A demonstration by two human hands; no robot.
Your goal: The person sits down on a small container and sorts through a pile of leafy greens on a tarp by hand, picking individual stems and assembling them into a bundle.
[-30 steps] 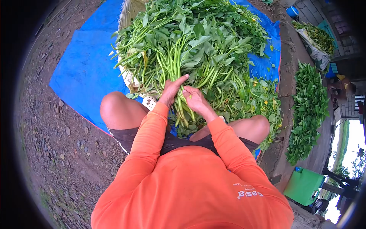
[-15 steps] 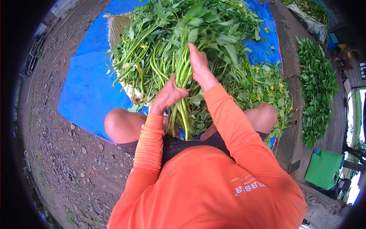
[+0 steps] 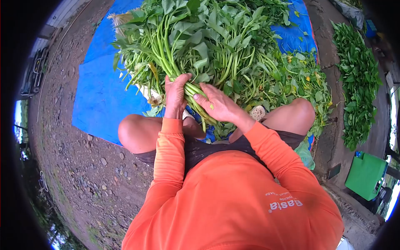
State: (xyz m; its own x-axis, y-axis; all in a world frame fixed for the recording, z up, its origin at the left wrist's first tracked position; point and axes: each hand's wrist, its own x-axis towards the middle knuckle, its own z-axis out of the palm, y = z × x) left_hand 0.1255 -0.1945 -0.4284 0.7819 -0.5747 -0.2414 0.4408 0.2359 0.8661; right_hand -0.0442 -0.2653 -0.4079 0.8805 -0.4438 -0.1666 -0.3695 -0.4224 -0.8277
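A long bunch of leafy greens (image 3: 164, 52), resembling water spinach, slants up and left from between my legs. My left hand (image 3: 176, 93) is wrapped around its pale green stems. Lower on the right side of the same stems, my right hand (image 3: 218, 104) presses against them, thumb on top and the other fingers partly hidden. The stem ends poke out below both hands. Beyond the bunch lies a big pile of the same greens (image 3: 241, 46), its leaves pointing mostly away from me.
A blue tarp (image 3: 98, 100) lies under the pile, with stony ground (image 3: 91, 166) to its left. Loose leaves, some yellow (image 3: 308, 79), spread on the right. Farther right are a row of leafy bunches (image 3: 354, 83) and a green box (image 3: 366, 175).
The bunch has swung from upright to leaning left. My right hand has come down from high on the stems to beside my left hand, near the lower ends.
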